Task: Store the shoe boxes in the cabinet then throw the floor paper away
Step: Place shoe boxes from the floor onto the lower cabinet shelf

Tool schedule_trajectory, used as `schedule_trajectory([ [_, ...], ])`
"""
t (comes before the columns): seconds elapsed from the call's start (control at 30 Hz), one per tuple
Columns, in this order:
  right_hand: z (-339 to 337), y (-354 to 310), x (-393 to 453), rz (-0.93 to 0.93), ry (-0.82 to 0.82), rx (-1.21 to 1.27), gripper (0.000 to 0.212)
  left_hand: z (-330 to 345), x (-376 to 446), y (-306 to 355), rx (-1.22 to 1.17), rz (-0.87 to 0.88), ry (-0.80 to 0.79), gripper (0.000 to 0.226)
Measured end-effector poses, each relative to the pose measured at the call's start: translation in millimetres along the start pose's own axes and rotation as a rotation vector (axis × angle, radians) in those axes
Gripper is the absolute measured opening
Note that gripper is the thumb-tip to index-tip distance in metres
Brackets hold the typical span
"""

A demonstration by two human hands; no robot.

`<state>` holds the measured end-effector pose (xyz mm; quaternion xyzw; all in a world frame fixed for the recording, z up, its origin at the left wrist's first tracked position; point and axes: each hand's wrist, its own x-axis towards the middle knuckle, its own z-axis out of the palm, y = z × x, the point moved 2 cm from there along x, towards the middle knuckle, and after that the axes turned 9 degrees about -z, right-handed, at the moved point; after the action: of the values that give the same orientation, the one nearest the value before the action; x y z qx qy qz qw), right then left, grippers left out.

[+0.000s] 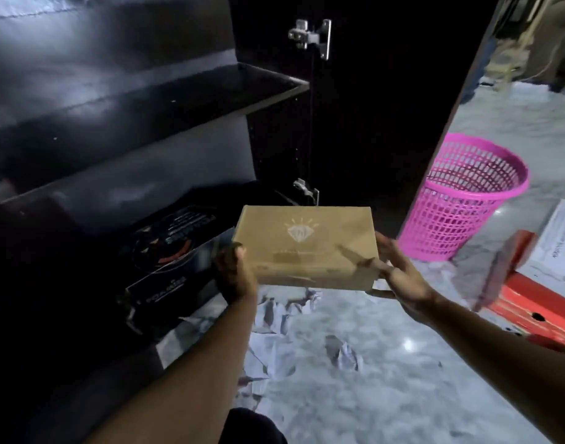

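- Nearest, at 6 o'clock, a dark clothed knee (252,426) of the person shows at the bottom edge, with both bare forearms reaching up from either side of it.
- Crumpled white floor paper (274,354) lies scattered on the pale marble floor (402,395), below and between the arms.
- The left hand (233,270), at about 9 o'clock of the frame's middle, grips the left end of the brown shoe box (306,248), thumb curled onto its top corner.
- The right hand (399,270), at about 3 o'clock of the box, holds the right end: fingers fairly straight along the side, palm pressed against it.
- The brown shoe box sits level between the two hands, lifted off the floor, a pale diamond logo on its lid, just in front of the cabinet opening.
- At 8 o'clock of the box, a black shoe box (172,251) with coloured print lies on the lowest level of the dark cabinet (114,123), touching or nearly touching the brown one; which, I cannot tell.
- At 3 o'clock, red and white boxes (543,283) are stacked on the floor by the right edge.
- Farther, at 2 o'clock, a pink mesh wastebasket (460,200) stands upright just beside the open cabinet door (370,107).
- Farthest, at 12 o'clock, bare shelves and two metal hinges (311,36).
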<state>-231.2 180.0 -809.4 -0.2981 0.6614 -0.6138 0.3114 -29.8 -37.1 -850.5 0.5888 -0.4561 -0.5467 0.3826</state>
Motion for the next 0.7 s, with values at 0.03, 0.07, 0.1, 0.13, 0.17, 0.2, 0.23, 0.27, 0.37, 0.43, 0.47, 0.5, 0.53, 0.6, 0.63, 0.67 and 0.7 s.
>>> schedule_trajectory([
  [0.03,13,-4,15,-0.018,-0.032,0.0,0.056,-9,6,4,-0.037,-0.009,0.021,0.076],
  [0.07,27,-7,29,-0.03,-0.048,-0.002,0.053,-18,8,10,-0.082,-0.012,0.055,0.076],
  [0.1,43,-8,44,-0.036,-0.065,0.003,0.049,-29,12,13,-0.11,-0.024,0.1,0.074],
  [0.13,60,-8,61,-0.046,-0.077,0.008,0.045,-39,21,13,-0.131,-0.084,0.12,0.068],
  [0.17,73,-8,77,-0.059,-0.074,0.015,0.04,-46,29,15,-0.162,-0.095,0.152,0.067],
  [0.2,88,-10,89,-0.067,-0.086,0.029,0.034,-52,36,18,-0.204,-0.064,0.234,0.075],
  [0.23,105,-10,103,-0.069,-0.097,0.043,0.029,-59,47,21,-0.245,-0.007,0.328,0.087],
  [0.27,120,-10,115,-0.069,-0.102,0.052,0.025,-65,58,24,-0.3,0.019,0.406,0.094],
  [0.37,165,-4,147,-0.074,-0.131,0.076,0.026,-82,106,4,-0.343,-0.016,0.575,0.102],
  [0.43,192,6,163,-0.067,-0.182,0.081,0.029,-98,105,9,-0.281,-0.051,0.642,0.106],
  [0.47,203,11,169,-0.064,-0.193,0.097,0.028,-105,104,10,-0.248,-0.061,0.669,0.097],
  [0.5,214,18,175,-0.059,-0.201,0.11,0.026,-111,101,13,-0.214,-0.065,0.688,0.085],
  [0.53,224,22,178,-0.057,-0.208,0.09,0.026,-116,101,13,-0.19,-0.074,0.706,0.074],
  [0.6,242,29,184,-0.085,-0.226,0.007,0.027,-124,108,4,-0.136,-0.093,0.702,0.068],
  [0.63,251,33,189,-0.127,-0.248,-0.046,0.03,-127,111,1,-0.12,-0.087,0.71,0.069],
  [0.67,261,37,192,-0.167,-0.276,-0.094,0.034,-132,114,-3,-0.109,-0.088,0.724,0.071],
  [0.7,270,40,197,-0.192,-0.303,-0.115,0.039,-136,116,-6,-0.1,-0.078,0.731,0.073],
])
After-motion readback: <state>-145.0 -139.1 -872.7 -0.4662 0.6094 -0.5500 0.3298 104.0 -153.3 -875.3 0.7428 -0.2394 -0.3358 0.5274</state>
